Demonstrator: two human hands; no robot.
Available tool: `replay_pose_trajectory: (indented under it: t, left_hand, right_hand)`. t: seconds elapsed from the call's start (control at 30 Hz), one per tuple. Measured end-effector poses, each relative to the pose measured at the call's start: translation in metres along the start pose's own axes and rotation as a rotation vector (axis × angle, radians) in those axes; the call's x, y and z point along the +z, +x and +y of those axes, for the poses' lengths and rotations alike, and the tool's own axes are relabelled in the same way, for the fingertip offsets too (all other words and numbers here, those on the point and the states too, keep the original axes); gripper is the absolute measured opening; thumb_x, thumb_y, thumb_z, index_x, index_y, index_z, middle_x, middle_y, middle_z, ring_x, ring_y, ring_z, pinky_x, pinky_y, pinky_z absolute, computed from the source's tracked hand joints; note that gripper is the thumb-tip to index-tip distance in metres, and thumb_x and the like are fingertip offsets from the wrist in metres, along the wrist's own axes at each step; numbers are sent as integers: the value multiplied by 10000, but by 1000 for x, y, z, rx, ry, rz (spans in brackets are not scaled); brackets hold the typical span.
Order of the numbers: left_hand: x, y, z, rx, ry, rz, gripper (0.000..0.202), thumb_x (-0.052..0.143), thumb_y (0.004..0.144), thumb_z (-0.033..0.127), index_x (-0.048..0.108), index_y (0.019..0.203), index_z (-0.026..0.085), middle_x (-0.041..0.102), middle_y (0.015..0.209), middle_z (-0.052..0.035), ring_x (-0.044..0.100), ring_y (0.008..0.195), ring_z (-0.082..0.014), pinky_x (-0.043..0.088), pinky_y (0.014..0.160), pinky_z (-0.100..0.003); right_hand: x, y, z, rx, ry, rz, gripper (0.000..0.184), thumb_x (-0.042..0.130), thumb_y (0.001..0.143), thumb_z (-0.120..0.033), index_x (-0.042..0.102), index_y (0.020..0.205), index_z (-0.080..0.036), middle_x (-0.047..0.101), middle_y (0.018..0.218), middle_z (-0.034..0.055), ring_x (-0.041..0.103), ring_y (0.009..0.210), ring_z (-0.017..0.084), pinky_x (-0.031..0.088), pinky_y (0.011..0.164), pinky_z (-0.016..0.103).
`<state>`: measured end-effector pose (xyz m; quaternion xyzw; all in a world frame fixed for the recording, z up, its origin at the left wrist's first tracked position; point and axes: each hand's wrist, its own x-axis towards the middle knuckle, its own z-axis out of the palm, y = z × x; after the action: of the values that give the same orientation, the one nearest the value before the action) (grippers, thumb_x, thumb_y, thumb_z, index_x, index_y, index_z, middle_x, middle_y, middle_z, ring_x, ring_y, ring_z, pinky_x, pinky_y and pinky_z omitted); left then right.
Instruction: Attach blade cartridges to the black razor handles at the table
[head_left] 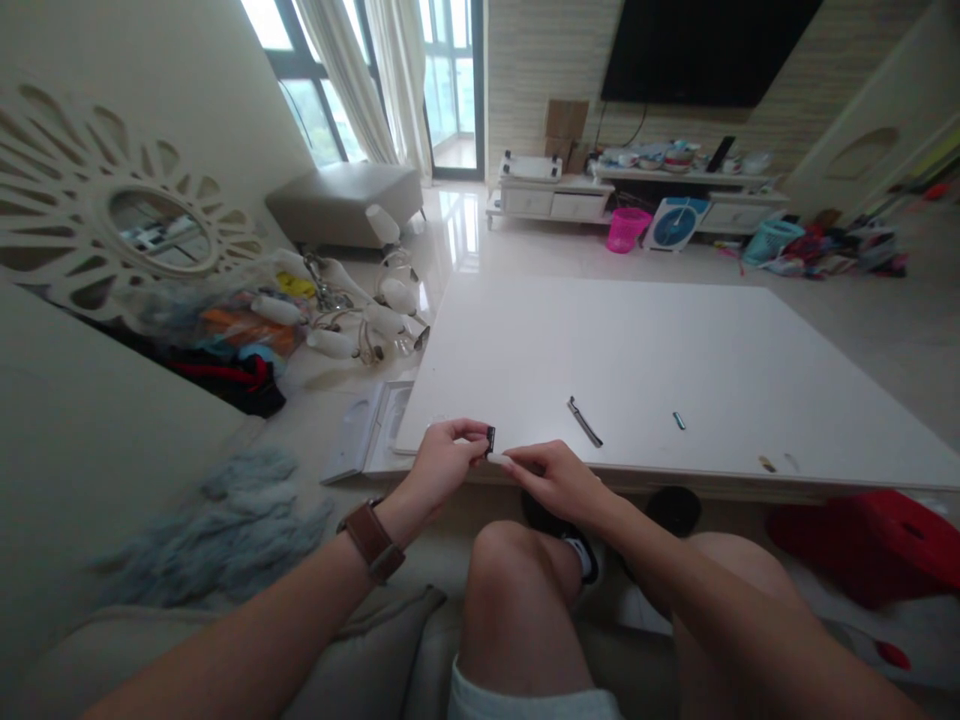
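Over the near edge of the white table (600,340), my two hands are close together. My left hand (446,455), with a brown watch strap at its wrist, pinches a small black piece with pale markings (490,438). A small white piece (499,459) sits between the fingertips of my right hand (551,475), right below the black one; whether the two pieces touch I cannot tell. Further right on the tabletop lie a slim dark-and-silver tool (585,422) and a short, shiny cylinder resembling a battery (679,421).
An open white box (386,425) stands against the table's left end. Near the front edge lies a small brownish item (766,464). On the floor are a chandelier with white shades (382,318), a grey fluffy rug (240,520) and a red stool-like object (870,540).
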<state>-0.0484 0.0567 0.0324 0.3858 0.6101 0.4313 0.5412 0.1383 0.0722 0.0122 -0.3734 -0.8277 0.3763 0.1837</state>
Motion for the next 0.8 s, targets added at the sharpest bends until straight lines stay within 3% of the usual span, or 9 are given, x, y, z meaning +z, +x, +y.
replay_pose_trajectory:
  t: [0.3,0.53,0.63,0.8]
  left_hand:
    - [3,0,1,4,-46,36,262,700,605,221,721,845,118,659,706,-24,564,606,-118,398,568,-248]
    - [2,2,-2,-13,-72,30,287,716,602,242,719,861,117,687,750,-55,601,659,-141,416,585,-253]
    - [2,2,-1,-9,-65,25,286,724,604,259,722,854,119,693,747,-61,599,665,-145,419,589,-255]
    - [2,0,2,-6,-66,33,273,721,594,249,730,837,126,700,764,-68,611,678,-156,427,591,-259]
  right_hand:
    - [10,-6,4,-139,-332,-220,255,512,940,-324,706,827,-204,684,779,44,545,663,148,276,612,265]
    - [24,0,16,-75,-393,-267,183,490,878,-126,666,872,-174,715,917,78,620,804,192,339,677,272]
    - [23,1,23,12,-445,-281,190,481,885,-132,663,864,-181,712,902,90,625,799,208,341,665,284]
    - [10,7,36,108,-449,-186,230,446,934,-190,676,932,-202,681,921,87,604,833,207,347,700,289]
